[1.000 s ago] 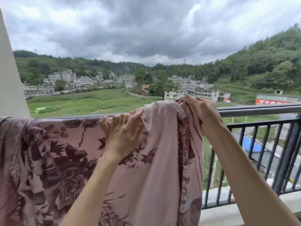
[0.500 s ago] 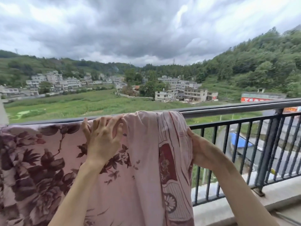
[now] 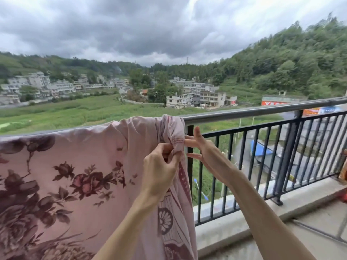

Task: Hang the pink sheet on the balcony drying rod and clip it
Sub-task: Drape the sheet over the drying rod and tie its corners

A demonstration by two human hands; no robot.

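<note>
The pink sheet with dark red roses hangs over the metal rod on top of the balcony railing, covering its left part. The sheet's right edge is bunched just below the rod. My left hand pinches that bunched edge. To its right, my right hand is held with straight fingers pointing left, fingertips at the bunched edge. No clip shows in either hand.
The black barred railing runs to the right, standing on a concrete curb. Something orange sits at the far right edge. Beyond the railing lie fields, houses and a wooded hill.
My left hand moved from the sheet's top on the rod to its bunched right edge. My right hand came out from behind the edge and now shows with straight fingers. The view turned right.
</note>
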